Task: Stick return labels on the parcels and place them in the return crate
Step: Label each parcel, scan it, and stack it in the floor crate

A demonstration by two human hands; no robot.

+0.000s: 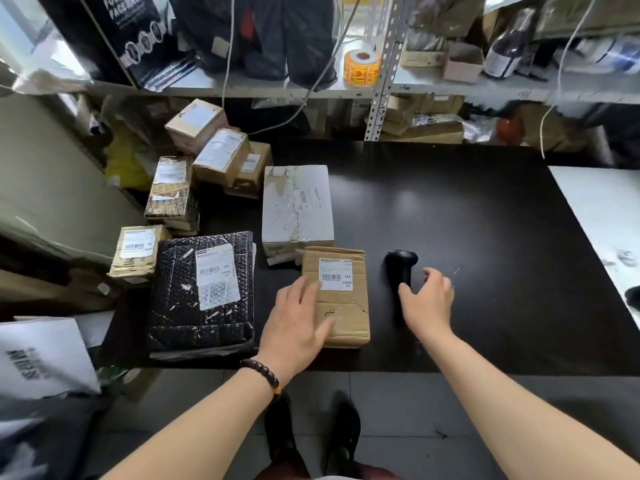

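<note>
A small brown cardboard parcel with a white barcode label lies near the front edge of the black table. My left hand rests flat on the parcel's left side, fingers straight. A black handheld scanner lies just right of the parcel. My right hand is at the scanner's handle with fingers curled over it; whether they grip it is unclear. A roll of orange-yellow labels stands on the shelf above the table.
A black bubble mailer and a white box lie left of and behind the parcel. Several labelled brown parcels are piled at the table's left back. Metal shelving holds bags and boxes. A white surface adjoins at right.
</note>
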